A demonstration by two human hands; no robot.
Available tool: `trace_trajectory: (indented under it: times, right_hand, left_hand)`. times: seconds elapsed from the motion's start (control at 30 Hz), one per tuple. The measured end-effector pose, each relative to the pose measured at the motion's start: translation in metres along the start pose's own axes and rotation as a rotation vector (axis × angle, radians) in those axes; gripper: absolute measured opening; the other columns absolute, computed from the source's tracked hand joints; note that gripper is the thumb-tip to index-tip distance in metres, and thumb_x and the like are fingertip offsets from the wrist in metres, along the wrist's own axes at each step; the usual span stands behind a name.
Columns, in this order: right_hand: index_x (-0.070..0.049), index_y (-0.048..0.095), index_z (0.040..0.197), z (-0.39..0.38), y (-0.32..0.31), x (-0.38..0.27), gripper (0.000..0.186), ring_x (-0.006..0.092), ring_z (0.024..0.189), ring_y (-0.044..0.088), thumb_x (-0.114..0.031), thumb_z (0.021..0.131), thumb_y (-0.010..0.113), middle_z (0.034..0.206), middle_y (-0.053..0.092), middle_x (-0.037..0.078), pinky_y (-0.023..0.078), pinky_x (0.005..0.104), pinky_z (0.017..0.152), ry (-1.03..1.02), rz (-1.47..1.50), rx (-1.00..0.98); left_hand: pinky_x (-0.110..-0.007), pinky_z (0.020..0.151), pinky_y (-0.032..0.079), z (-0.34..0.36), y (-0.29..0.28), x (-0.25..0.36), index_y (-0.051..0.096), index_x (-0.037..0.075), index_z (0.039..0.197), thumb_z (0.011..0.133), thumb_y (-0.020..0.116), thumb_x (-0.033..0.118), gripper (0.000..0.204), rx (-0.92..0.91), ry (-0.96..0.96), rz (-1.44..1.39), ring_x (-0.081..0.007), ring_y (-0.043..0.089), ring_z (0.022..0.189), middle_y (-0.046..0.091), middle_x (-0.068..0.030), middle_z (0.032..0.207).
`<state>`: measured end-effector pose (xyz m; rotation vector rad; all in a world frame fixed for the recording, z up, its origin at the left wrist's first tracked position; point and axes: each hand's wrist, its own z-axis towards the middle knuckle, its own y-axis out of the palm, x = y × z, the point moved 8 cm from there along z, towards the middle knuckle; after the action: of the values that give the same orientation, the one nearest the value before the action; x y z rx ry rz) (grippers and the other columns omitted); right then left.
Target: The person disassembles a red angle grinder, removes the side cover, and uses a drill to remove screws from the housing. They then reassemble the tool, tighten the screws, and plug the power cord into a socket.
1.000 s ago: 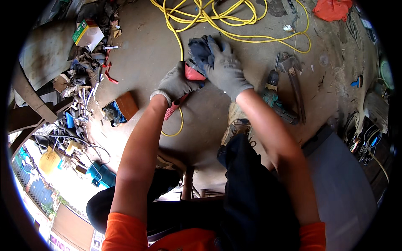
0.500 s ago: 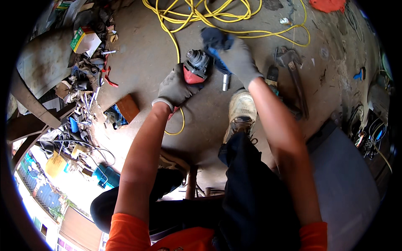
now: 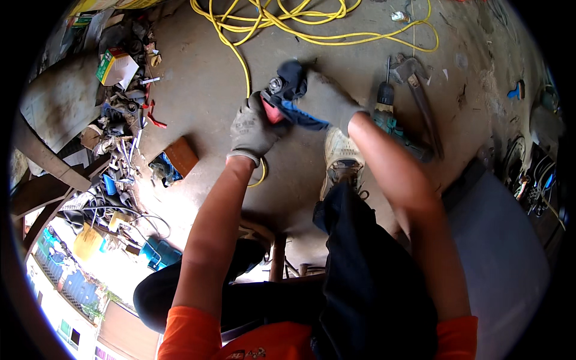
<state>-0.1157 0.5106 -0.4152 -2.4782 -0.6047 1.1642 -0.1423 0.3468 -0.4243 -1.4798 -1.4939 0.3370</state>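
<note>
My left hand [image 3: 251,131], in a grey work glove, is closed around a red and dark power tool [image 3: 273,111] that looks like an air impact wrench. The tool's round metal nose [image 3: 276,84] points away from me. A dark rag with blue parts [image 3: 294,84] is gripped in my gloved right hand [image 3: 330,102]. The rag lies against the tool's side and covers part of it. My right fingers are partly hidden and blurred.
A yellow hose [image 3: 246,66] runs from the coil at the far side toward the tool. To the right lie a hammer [image 3: 423,108] and a green power tool with a dark chuck [image 3: 387,120]. A small brown box [image 3: 182,156] and piled scrap [image 3: 117,120] are at left. My shoe [image 3: 344,153] stands close by.
My right hand has moved left and slightly down, bringing the rag against the tool. The metal socket seen on the floor beside my shoe is now hidden. The view has shifted slightly.
</note>
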Motion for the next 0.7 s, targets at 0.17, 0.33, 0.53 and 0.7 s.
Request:
trace_trajectory:
  times: [0.17, 0.33, 0.53, 0.7]
  right_hand:
    - [-0.002, 0.058, 0.116, 0.002, -0.001, 0.010, 0.057, 0.0374, 0.105, 0.064, -0.045, 0.080, 0.069, 0.110, 0.066, 0.025, 0.050, 0.0439, 0.089, -0.082, -0.342, 0.127]
    - [-0.001, 0.058, 0.112, -0.021, -0.042, 0.021, 0.055, 0.0370, 0.099, 0.066, -0.044, 0.079, 0.073, 0.104, 0.067, 0.023, 0.051, 0.0452, 0.084, 0.205, -0.104, 0.194]
    - [-0.005, 0.066, 0.100, -0.012, 0.009, 0.013, 0.049, 0.0377, 0.092, 0.067, -0.046, 0.076, 0.073, 0.095, 0.069, 0.020, 0.053, 0.0442, 0.079, 0.020, 0.032, 0.338]
    - [-0.006, 0.063, 0.108, -0.007, -0.012, 0.002, 0.039, 0.0385, 0.095, 0.064, -0.036, 0.083, 0.063, 0.112, 0.064, 0.020, 0.052, 0.0452, 0.081, -0.080, -0.390, 0.115]
  left_hand:
    - [-0.046, 0.088, 0.049, 0.003, 0.002, 0.000, 0.050, 0.005, 0.121, 0.065, 0.082, 0.041, 0.074, 0.032, 0.052, -0.049, -0.0409, 0.059, 0.105, 0.061, -0.0219, 0.113]
    - [-0.045, 0.086, 0.049, 0.004, 0.002, -0.018, 0.051, 0.003, 0.120, 0.063, 0.083, 0.039, 0.075, 0.018, -0.040, -0.050, -0.0408, 0.061, 0.103, 0.063, -0.0225, 0.111]
    - [-0.045, 0.087, 0.049, 0.002, 0.000, -0.003, 0.051, 0.002, 0.119, 0.061, 0.084, 0.039, 0.076, 0.035, -0.003, -0.078, -0.0413, 0.060, 0.104, 0.063, -0.0225, 0.111]
    - [-0.046, 0.087, 0.050, 0.003, 0.006, 0.007, 0.052, 0.004, 0.120, 0.065, 0.080, 0.052, 0.078, -0.016, -0.016, -0.055, -0.0411, 0.060, 0.108, 0.061, -0.0235, 0.115]
